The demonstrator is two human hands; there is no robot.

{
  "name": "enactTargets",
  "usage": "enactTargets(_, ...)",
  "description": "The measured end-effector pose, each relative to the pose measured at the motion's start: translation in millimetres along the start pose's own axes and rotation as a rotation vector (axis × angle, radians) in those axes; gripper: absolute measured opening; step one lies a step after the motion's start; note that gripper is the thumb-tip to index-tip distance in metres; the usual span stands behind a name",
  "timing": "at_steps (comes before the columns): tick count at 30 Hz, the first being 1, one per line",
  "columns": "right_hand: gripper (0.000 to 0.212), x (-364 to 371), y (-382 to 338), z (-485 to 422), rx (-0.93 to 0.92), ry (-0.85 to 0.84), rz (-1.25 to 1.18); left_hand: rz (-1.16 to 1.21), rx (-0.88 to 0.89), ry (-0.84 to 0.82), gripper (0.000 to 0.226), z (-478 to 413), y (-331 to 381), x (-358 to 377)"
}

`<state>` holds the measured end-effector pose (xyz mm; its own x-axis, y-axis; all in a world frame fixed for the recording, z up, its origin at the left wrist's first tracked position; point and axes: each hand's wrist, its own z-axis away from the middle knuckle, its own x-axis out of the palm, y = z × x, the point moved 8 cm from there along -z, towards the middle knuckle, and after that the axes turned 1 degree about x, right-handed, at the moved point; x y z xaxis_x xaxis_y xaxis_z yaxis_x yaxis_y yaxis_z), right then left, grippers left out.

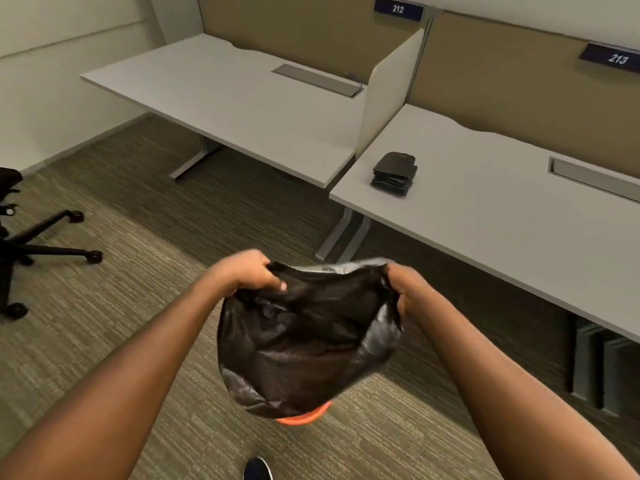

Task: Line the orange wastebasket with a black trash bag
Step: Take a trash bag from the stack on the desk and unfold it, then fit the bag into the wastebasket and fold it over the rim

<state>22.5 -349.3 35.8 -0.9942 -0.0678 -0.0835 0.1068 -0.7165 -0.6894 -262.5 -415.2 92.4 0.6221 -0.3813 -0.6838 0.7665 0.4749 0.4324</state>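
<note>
- Under me is a striped carpet floor (138,341) in olive and tan.
- The orange wastebasket (304,418) stands on that carpet; I see only a curved sliver of its rim.
- My dark shoe (258,469) is planted on the carpet, near the basket.
- The black office chair (20,244) rests its castered base on the carpet at my left.
- Two grey desks stand on metal legs: the left desk (225,109) and the right desk (502,230), touching at a corner.
- A stack of folded black trash bags (394,174) lies on the right desk near its left edge.
</note>
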Motion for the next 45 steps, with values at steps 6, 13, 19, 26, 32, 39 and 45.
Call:
enactTargets(6,0.046,11.4,-167.4,118.5,-0.813,0.281,0.247,0.273,0.390,1.066,0.026,79.4,79.8,-141.7)
enactTargets(13,0.052,35.0,-118.3,159.0,-1.397,0.322,0.532,0.243,0.857,1.245,0.043,117.2,69.6,-68.7)
enactTargets(19,0.042,5.7,46.6,-14.5,-0.245,-0.028,1.174,0.073,0.138,0.019,0.026,-20.8,-55.2,101.9)
enactTargets(26,0.018,15.6,-115.4,32.2,-0.860,0.298,0.934,0.453,0.074,0.893,0.027,4.8,-14.9,-48.1)
enactTargets(32,0.027,35.9,-79.4,45.6,-1.047,0.339,0.999,0.095,0.402,0.871,0.050,13.5,11.5,-15.9)
enactTargets(39,0.028,41.0,63.5,-36.5,-0.462,-0.247,1.559,0.221,0.159,0.006,0.035,-36.6,-69.9,123.1)
enactTargets(45,0.036,13.4,46.3,-60.1,-0.386,-0.126,1.070,0.690,-0.259,0.086,0.020,-34.1,-111.4,124.5)
